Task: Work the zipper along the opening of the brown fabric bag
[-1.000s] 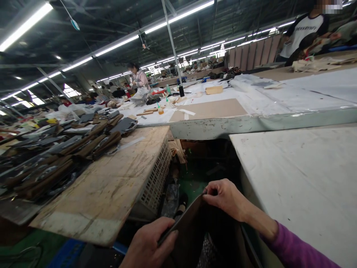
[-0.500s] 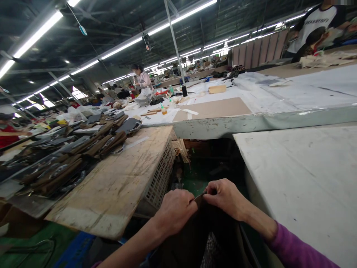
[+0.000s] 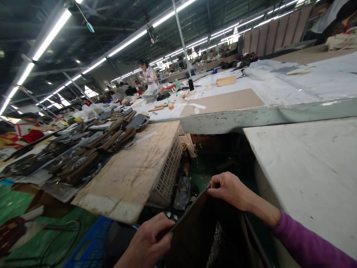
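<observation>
A dark brown bag [image 3: 192,236] hangs in front of me, its top edge drawn out in a slanting line between my hands. My right hand [image 3: 230,190] pinches the far end of that edge between thumb and fingers. Lower down and closer to me, my left hand [image 3: 152,238] is closed on the same edge. A light patterned patch [image 3: 217,242] shows inside the bag's dark opening. The bag's lower part runs out of the picture.
To the left, a worn board [image 3: 122,175] lies over a white plastic crate [image 3: 167,175], beside heaped brown pieces [image 3: 92,156]. A white table [image 3: 309,163] stands right. Across the front runs a long bench [image 3: 223,121]. A blue crate [image 3: 89,242] sits on the floor.
My left hand has slid down and toward me along the bag's edge, away from my right hand, stretching more edge between them. The view has shifted slightly left.
</observation>
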The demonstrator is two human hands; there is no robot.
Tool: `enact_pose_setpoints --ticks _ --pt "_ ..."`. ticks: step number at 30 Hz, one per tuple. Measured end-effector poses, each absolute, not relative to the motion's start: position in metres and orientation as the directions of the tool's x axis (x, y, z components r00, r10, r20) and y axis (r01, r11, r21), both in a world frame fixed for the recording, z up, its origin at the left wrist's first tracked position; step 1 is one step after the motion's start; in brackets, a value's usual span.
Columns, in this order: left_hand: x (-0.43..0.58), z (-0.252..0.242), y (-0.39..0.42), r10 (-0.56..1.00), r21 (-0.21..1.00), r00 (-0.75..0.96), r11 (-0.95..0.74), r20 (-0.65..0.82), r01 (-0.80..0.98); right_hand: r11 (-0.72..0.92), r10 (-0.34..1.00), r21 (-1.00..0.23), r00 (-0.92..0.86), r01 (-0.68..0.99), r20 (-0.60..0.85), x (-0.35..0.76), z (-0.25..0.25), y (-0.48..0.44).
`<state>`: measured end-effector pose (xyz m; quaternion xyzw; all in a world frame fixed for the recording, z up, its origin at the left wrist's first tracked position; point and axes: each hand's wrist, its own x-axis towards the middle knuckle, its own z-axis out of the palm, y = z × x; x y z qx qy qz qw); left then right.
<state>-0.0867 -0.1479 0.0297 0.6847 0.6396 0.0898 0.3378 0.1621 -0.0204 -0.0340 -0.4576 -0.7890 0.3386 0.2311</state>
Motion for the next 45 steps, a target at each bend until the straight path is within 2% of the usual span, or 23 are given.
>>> enact_pose_setpoints --ticks 5,10,13,16,19,22,24,28,34,45 --pt "-0.085 0.029 -0.156 0.962 0.640 0.096 0.095 -0.257 0.763 0.291 0.897 -0.791 -0.442 0.538 0.029 0.173 -0.039 -0.016" --pt "-0.082 0.018 -0.160 0.992 0.626 0.042 0.043 -0.120 0.778 0.246 0.894 -0.837 -0.449 0.490 0.000 0.182 -0.046 -0.011" --pt "-0.080 0.020 -0.157 0.991 0.603 0.016 0.070 -0.136 0.795 0.241 0.899 -0.843 -0.437 0.481 0.008 0.180 -0.046 -0.011" --pt "-0.075 0.032 -0.142 0.976 0.536 0.064 0.059 -0.208 0.842 0.260 0.899 -0.840 -0.437 0.477 0.030 0.173 -0.039 -0.015" --pt "-0.061 0.042 -0.115 0.959 0.515 0.200 -0.070 -0.200 0.854 0.305 0.884 -0.829 -0.463 0.469 0.062 0.163 -0.031 -0.020" --pt "-0.040 0.040 -0.085 0.943 0.549 0.309 -0.194 -0.123 0.813 0.334 0.876 -0.817 -0.474 0.469 0.087 0.155 -0.026 -0.024" --pt "-0.028 0.031 -0.068 0.936 0.598 0.337 -0.215 -0.098 0.772 0.338 0.876 -0.816 -0.475 0.470 0.089 0.156 -0.025 -0.026" --pt "-0.016 0.014 -0.054 0.947 0.681 0.311 -0.173 -0.084 0.711 0.343 0.858 -0.837 -0.506 0.427 0.093 0.168 -0.022 -0.029" --pt "-0.012 0.009 -0.056 0.964 0.694 0.259 -0.141 -0.067 0.706 0.353 0.838 -0.885 -0.522 0.304 0.155 0.179 -0.019 -0.032" --pt "-0.017 0.000 -0.049 0.957 0.753 0.267 -0.090 -0.116 0.651 0.318 0.840 -0.899 -0.529 0.301 0.120 0.182 -0.028 -0.027"
